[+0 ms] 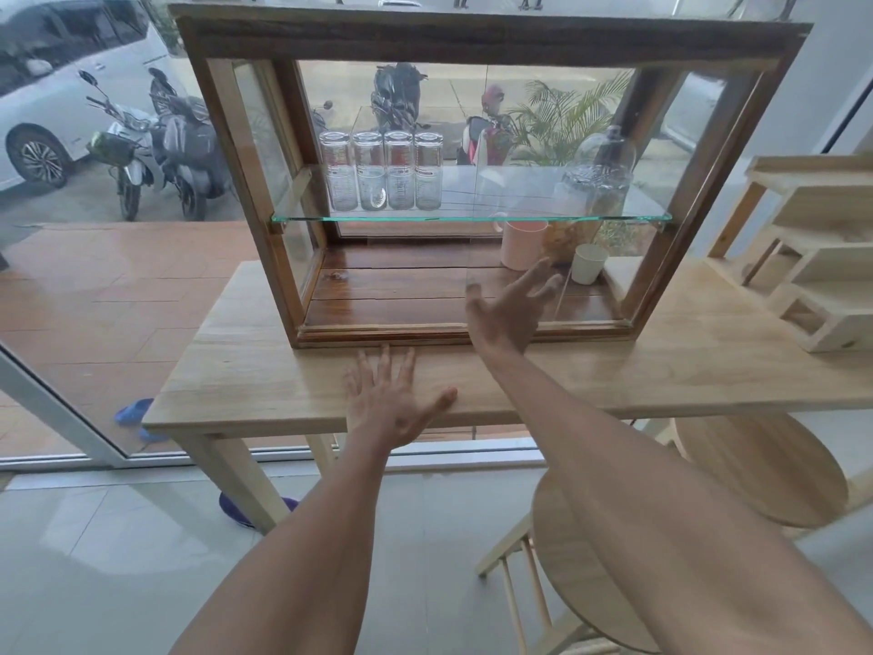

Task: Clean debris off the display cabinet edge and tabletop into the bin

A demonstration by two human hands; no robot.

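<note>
Head view: I look down at a wooden desk (245, 371) by a big window, and both of my arms reach out over it.
Display cabinet (477, 35): a wood box with glass sides. It stands on the desk, toward the back.
Cabinet edge (378, 334): the low front strip of wood. It sits right above my left fingertips. I cannot make out any crumbs on it.
Left hand (392, 404): flat on the desk, palm down, fingers spread wide and holding nothing. The fingertips almost touch the cabinet's bottom edge.
Right hand (508, 309): loose and spread, holding nothing. It is at the open front of the cabinet, over the dark wood floor inside, with the fingers pointing at the cups.
Glass shelf (472, 217): goes across the middle of the cabinet.
Glass jars (382, 170): four in a row on the glass shelf, on the left part.
Clear bottle (602, 177): on the shelf, to the right.
Pink cup (522, 245): on the cabinet floor, under the shelf, just past my right fingers.
White cup (588, 263): beside the pink cup, on its right.
Wooden rack (812, 257): on the desk, right of the cabinet.
Round stools (765, 470): two, under and near the desk on the right.
Bin: I cannot see it here.
</note>
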